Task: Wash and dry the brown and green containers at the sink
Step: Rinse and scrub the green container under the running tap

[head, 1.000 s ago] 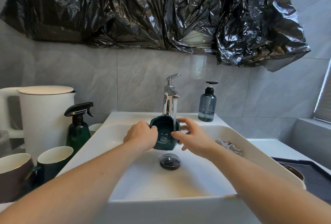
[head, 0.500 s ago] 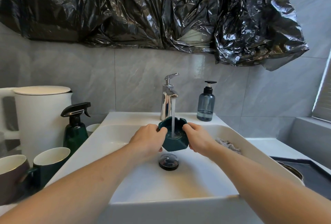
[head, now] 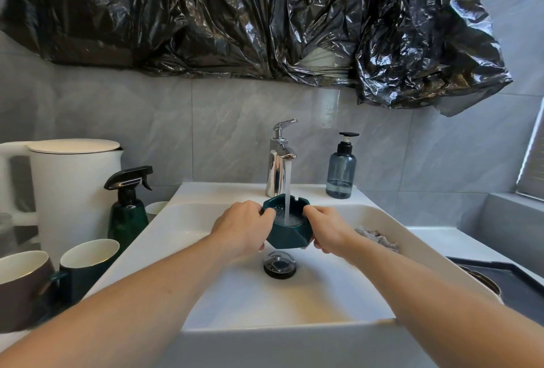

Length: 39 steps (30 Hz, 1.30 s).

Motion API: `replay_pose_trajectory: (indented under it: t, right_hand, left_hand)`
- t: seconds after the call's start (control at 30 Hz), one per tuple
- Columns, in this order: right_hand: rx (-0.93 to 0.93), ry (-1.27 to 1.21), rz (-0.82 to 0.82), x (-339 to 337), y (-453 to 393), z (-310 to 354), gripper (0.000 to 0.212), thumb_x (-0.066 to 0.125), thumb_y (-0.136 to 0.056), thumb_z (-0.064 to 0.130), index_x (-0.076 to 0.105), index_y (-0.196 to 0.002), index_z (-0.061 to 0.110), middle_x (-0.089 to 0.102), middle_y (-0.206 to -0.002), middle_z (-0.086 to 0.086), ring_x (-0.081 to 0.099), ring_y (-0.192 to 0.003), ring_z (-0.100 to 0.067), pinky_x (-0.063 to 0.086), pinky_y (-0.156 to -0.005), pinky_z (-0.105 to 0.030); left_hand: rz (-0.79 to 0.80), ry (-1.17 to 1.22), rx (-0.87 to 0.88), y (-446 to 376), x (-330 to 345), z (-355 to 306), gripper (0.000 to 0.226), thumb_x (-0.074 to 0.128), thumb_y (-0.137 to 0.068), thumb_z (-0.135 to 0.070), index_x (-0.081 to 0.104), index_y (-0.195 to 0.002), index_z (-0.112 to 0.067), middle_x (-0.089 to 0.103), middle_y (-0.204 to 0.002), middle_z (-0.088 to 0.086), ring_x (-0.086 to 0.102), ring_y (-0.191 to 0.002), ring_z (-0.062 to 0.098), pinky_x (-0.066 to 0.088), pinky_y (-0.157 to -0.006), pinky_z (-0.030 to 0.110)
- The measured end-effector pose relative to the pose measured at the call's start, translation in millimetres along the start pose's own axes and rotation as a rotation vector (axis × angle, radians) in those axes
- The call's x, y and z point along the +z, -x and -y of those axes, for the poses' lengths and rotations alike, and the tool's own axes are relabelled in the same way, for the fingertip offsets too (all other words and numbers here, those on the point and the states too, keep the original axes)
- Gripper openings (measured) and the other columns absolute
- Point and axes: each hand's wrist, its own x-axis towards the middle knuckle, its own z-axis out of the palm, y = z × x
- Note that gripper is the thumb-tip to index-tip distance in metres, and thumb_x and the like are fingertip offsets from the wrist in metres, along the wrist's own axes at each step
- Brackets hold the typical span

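I hold the green container over the sink, right under the tap — my left hand grips its left side, my right hand grips its right. Its open top faces up. Water pours in, and it is partly full of bubbly water. The drain plug sits just below it.

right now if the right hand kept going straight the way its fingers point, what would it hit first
The right hand grips the green container from the right, its fingers pointing left across the sink, so the container wall is already met. Past it, the left hand on the far side would probably come next.
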Motion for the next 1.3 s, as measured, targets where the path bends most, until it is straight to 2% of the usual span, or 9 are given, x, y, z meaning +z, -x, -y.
replay_pose_trajectory:
  t: [0.17,0.3,0.57,0.77,0.87,1.17,1.3]
  right_hand:
    - [0.01,0.015,0.012,0,0,0,0.034,0.033,-0.107,0.031,0.055,-0.086,0.016,0.061,-0.062,-0.01,0.041,-0.056,-0.02,0.032,-0.044,-0.022]
    - [0.017,0.019,0.025,0,2,0,0.037,0.031,-0.109,0.032,0.057,-0.089,0.016,0.064,-0.069,-0.012,0.042,-0.056,-0.018,0.034,-0.042,-0.021]
    - [0.038,0.012,0.042,0,-2,0,0.04,0.032,-0.108,0.035,0.061,-0.091,0.013,0.067,-0.069,-0.014,0.04,-0.058,-0.019,0.032,-0.045,-0.023]
    - [0.061,0.032,0.051,0,-6,-4,0.045,0.032,-0.107,0.038,0.065,-0.097,0.009,0.07,-0.073,-0.017,0.041,-0.059,-0.019,0.033,-0.047,-0.024]
    - [0.066,0.025,0.056,1,-7,-5,0.045,0.032,-0.107,0.037,0.065,-0.093,0.009,0.07,-0.072,-0.017,0.039,-0.058,-0.019,0.032,-0.048,-0.025]
    - [0.105,0.014,0.112,1,-7,-8,0.04,0.029,-0.106,0.028,0.059,-0.092,0.006,0.068,-0.073,-0.018,0.036,-0.053,-0.018,0.028,-0.044,-0.022]
    - [0.159,-0.019,0.149,2,-9,-8,0.042,0.025,-0.108,0.029,0.059,-0.097,0.006,0.065,-0.078,-0.018,0.035,-0.053,-0.016,0.028,-0.043,-0.019]
  left_hand:
    - [-0.015,-0.011,-0.003,0,0,0,0.044,0.036,-0.101,-0.039,0.069,-0.085,-0.016,0.077,-0.069,-0.001,0.069,-0.07,0.015,0.057,-0.079,0.033]
    - [-0.009,-0.011,-0.011,2,0,-1,0.043,0.036,-0.101,-0.039,0.069,-0.086,-0.016,0.077,-0.068,-0.001,0.07,-0.076,0.018,0.057,-0.08,0.033]
    - [0.018,-0.017,-0.03,2,0,0,0.042,0.034,-0.1,-0.038,0.068,-0.086,-0.016,0.077,-0.066,-0.001,0.07,-0.081,0.02,0.057,-0.083,0.033]
    - [0.028,-0.016,-0.03,2,1,1,0.041,0.033,-0.103,-0.037,0.066,-0.088,-0.017,0.077,-0.067,0.001,0.065,-0.072,0.018,0.056,-0.08,0.033]
    - [0.021,-0.03,-0.025,1,1,1,0.038,0.034,-0.102,-0.036,0.063,-0.084,-0.018,0.077,-0.067,0.001,0.063,-0.07,0.018,0.054,-0.077,0.032]
    - [-0.004,-0.097,-0.026,1,2,1,0.043,0.037,-0.101,-0.041,0.068,-0.085,-0.016,0.076,-0.064,0.001,0.067,-0.071,0.018,0.053,-0.073,0.03]
    - [-0.033,-0.101,-0.026,2,0,0,0.044,0.041,-0.096,-0.044,0.07,-0.081,-0.014,0.075,-0.066,0.0,0.07,-0.08,0.024,0.055,-0.075,0.033]
